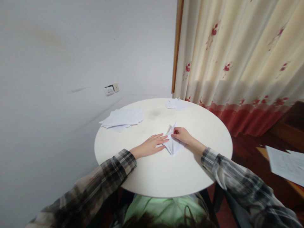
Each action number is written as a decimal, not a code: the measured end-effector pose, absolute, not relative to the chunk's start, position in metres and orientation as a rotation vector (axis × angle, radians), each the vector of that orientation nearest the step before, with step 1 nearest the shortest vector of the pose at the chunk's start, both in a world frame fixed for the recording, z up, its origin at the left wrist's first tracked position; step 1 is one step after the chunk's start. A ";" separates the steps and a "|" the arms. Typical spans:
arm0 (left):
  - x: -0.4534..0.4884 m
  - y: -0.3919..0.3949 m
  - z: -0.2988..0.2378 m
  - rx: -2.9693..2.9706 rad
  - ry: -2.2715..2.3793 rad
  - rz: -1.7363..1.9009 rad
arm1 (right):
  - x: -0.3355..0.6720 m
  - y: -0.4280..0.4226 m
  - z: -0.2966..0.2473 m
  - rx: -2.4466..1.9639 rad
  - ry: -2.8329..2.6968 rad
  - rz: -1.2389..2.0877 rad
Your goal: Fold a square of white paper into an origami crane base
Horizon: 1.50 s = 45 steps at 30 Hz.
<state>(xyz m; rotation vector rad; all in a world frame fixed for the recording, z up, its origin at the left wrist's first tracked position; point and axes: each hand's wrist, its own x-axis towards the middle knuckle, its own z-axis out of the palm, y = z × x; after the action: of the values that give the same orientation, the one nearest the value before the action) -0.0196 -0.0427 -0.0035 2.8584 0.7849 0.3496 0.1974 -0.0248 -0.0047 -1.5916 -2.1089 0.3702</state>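
A folded sheet of white paper (171,147) lies on the round white table in front of me, its creased flaps meeting along a middle line and one pointed flap standing up at the far end. My left hand (153,144) rests flat with fingers spread, the fingertips on the paper's left edge. From the right, my right hand (182,134) pinches the upper part of the paper between thumb and fingers. Part of the paper's right side is hidden under that hand.
The white table (166,180) stands against a pale wall with a power socket (109,91). A stack of white paper (123,117) sits at its back left, and folded paper pieces (177,104) at the far edge. A flowered curtain (237,63) hangs right; written sheets (285,164) lie lower right.
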 end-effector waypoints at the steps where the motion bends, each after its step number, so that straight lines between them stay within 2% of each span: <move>1: -0.020 -0.041 -0.004 2.853 0.787 0.338 | 0.198 -0.025 -0.005 -1.587 -2.108 0.380; 10: -0.016 -0.052 0.005 2.968 0.783 0.386 | 0.195 -0.026 -0.003 -1.611 -2.096 0.387; 22: -0.012 -0.069 0.010 2.986 0.361 0.624 | 0.193 -0.028 0.003 -1.641 -2.116 0.375; 45: -0.012 -0.080 0.013 2.993 0.346 0.578 | 0.192 -0.028 0.005 -1.648 -2.103 0.374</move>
<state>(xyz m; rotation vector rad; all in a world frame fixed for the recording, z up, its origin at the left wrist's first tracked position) -0.0115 -0.0797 0.0135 2.9926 0.3465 0.5776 0.1922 -0.0281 0.0055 -1.6478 -2.1028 0.3742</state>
